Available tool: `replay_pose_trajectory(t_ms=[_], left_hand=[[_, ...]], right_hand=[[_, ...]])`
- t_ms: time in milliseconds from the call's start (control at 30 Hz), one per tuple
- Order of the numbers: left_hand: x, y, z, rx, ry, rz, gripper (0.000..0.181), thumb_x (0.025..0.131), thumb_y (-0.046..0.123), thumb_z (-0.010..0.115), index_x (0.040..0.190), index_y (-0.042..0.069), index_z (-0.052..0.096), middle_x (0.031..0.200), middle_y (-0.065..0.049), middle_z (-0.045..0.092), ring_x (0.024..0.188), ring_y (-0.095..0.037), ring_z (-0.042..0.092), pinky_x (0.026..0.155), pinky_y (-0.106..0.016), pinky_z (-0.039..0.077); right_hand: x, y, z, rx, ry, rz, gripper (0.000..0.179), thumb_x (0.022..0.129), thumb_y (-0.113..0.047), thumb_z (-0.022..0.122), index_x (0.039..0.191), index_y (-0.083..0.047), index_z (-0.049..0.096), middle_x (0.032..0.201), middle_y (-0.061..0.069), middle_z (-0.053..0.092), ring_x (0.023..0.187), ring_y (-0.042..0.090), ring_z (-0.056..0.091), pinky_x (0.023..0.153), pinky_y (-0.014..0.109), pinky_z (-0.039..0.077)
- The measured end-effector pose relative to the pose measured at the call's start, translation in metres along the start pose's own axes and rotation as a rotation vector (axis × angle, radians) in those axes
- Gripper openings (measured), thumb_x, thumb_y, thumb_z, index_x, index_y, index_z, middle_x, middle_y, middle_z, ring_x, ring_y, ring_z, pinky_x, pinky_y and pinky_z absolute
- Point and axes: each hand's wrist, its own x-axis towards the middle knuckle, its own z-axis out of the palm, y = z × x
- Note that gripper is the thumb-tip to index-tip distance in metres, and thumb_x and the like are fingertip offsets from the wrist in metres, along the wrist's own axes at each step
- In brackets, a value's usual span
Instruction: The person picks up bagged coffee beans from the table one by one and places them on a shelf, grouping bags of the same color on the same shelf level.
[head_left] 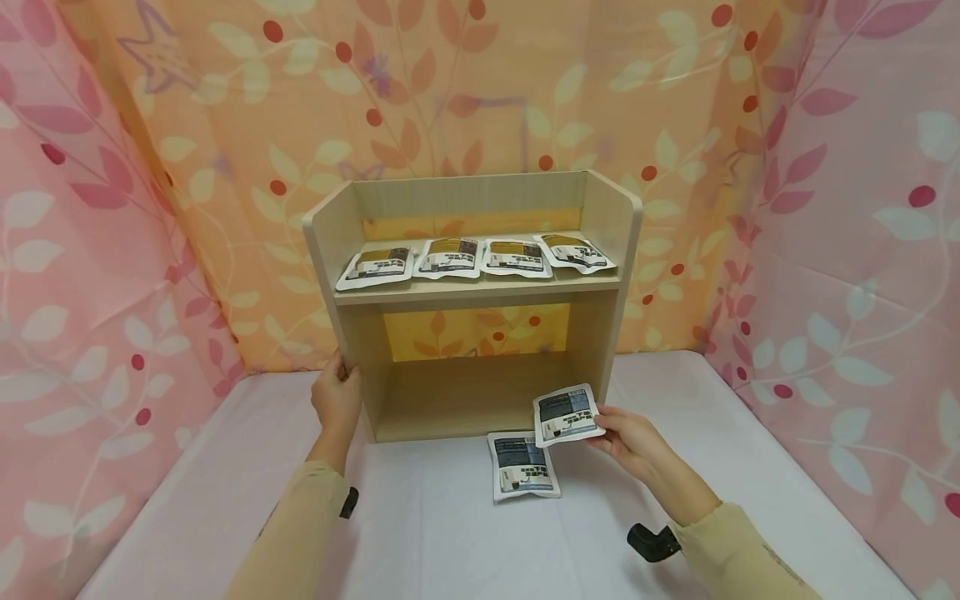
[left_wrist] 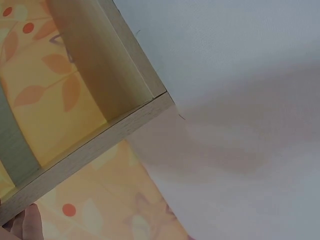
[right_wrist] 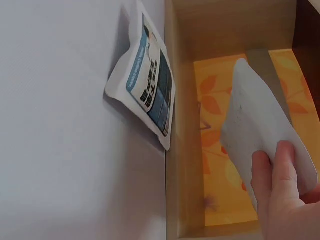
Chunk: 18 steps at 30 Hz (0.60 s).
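Observation:
A small wooden shelf [head_left: 480,287] with two levels stands on the white-covered table. My right hand [head_left: 633,442] pinches a white pouch with a blue label [head_left: 566,414] by its right edge, in front of the lower level's right side. In the right wrist view, the pouch's plain white back [right_wrist: 260,125] faces the camera, with two fingers against it. Another blue-labelled pouch [head_left: 523,468] lies on the table against the shelf's front edge. At the shelf's left side, my left hand [head_left: 337,404] grips the panel's edge; in the left wrist view only some fingertips [left_wrist: 32,222] show.
Several pouches with gold-brown labels [head_left: 450,258] lie in a row on the upper level. The lower board [head_left: 457,392] is bare. Flowered cloth [head_left: 480,100] hangs behind and on both sides. A black wrist mount [head_left: 652,543] juts from the right sleeve.

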Motion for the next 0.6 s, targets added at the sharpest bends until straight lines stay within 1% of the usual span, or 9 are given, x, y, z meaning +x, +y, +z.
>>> replay_pose_trajectory(t_ms=[67,133,200,233,300,400,467,533,600], left_hand=[[0.0,-0.001,0.0,0.007,0.008,0.01,0.029,0.087,-0.001,0.06,0.115,-0.001,0.067,0.106,-0.023,0.068,0.1,-0.041,0.064,0.088,-0.053,0.048],[0.0,-0.002,0.0,0.008,0.012,0.019,0.029,0.087,-0.001,0.06,0.115,-0.001,0.067,0.106,-0.024,0.068,0.1,-0.042,0.064,0.087,-0.054,0.048],[0.001,-0.002,0.0,0.013,0.015,0.027,0.029,0.086,-0.001,0.06,0.114,-0.001,0.067,0.105,-0.024,0.068,0.099,-0.043,0.064,0.086,-0.054,0.048],[0.001,-0.003,0.0,0.013,0.016,0.029,0.029,0.086,-0.001,0.06,0.114,-0.001,0.067,0.104,-0.024,0.068,0.098,-0.043,0.064,0.086,-0.054,0.048],[0.001,-0.003,0.0,0.015,0.018,0.033,0.029,0.086,-0.001,0.06,0.114,-0.001,0.067,0.104,-0.024,0.068,0.098,-0.043,0.065,0.085,-0.054,0.049],[0.001,-0.003,0.001,0.016,0.022,0.034,0.03,0.086,-0.001,0.06,0.115,-0.001,0.067,0.104,-0.024,0.068,0.097,-0.042,0.065,0.085,-0.053,0.049],[0.001,-0.003,0.001,0.016,0.024,0.033,0.03,0.086,-0.001,0.06,0.115,-0.001,0.067,0.104,-0.024,0.068,0.096,-0.042,0.065,0.085,-0.053,0.049],[0.001,-0.004,0.001,0.02,0.028,0.031,0.03,0.085,-0.001,0.06,0.115,-0.001,0.067,0.103,-0.024,0.068,0.095,-0.042,0.065,0.085,-0.054,0.049],[0.001,-0.003,0.001,0.021,0.029,0.03,0.03,0.085,-0.001,0.06,0.114,-0.001,0.067,0.103,-0.024,0.068,0.095,-0.043,0.065,0.084,-0.054,0.048]], right_hand=[[0.004,0.0,0.003,0.021,0.006,-0.001,0.052,0.103,0.002,0.031,0.149,0.012,0.009,0.153,0.035,0.014,0.124,0.03,0.046,0.105,0.042,0.035],[0.009,0.0,0.006,0.042,0.016,-0.001,0.052,0.103,0.001,0.029,0.15,0.011,0.007,0.154,0.033,0.012,0.133,0.034,0.035,0.107,0.042,0.029],[0.014,0.001,0.008,0.075,0.02,-0.006,0.052,0.103,0.0,0.028,0.15,0.01,0.006,0.154,0.032,0.01,0.136,0.036,0.027,0.109,0.042,0.026],[0.016,0.001,0.009,0.095,0.026,-0.008,0.052,0.103,0.001,0.027,0.15,0.01,0.006,0.154,0.032,0.01,0.136,0.036,0.028,0.109,0.042,0.026],[0.019,0.001,0.012,0.128,0.033,-0.008,0.053,0.103,0.0,0.028,0.15,0.01,0.006,0.154,0.032,0.012,0.129,0.032,0.038,0.108,0.04,0.031],[0.022,0.001,0.014,0.176,0.027,-0.007,0.053,0.103,0.001,0.029,0.15,0.012,0.007,0.149,0.031,0.021,0.107,0.023,0.055,0.099,0.036,0.045],[0.025,0.001,0.015,0.197,0.02,0.003,0.053,0.103,0.001,0.029,0.15,0.012,0.006,0.144,0.03,0.025,0.093,0.018,0.059,0.09,0.033,0.052],[0.029,0.002,0.014,0.23,0.014,0.02,0.054,0.102,0.002,0.029,0.15,0.012,0.006,0.138,0.03,0.031,0.087,0.017,0.06,0.082,0.032,0.055],[0.034,0.004,0.014,0.258,0.034,0.038,0.054,0.103,0.001,0.029,0.15,0.011,0.007,0.131,0.026,0.036,0.085,0.017,0.059,0.078,0.031,0.056]])
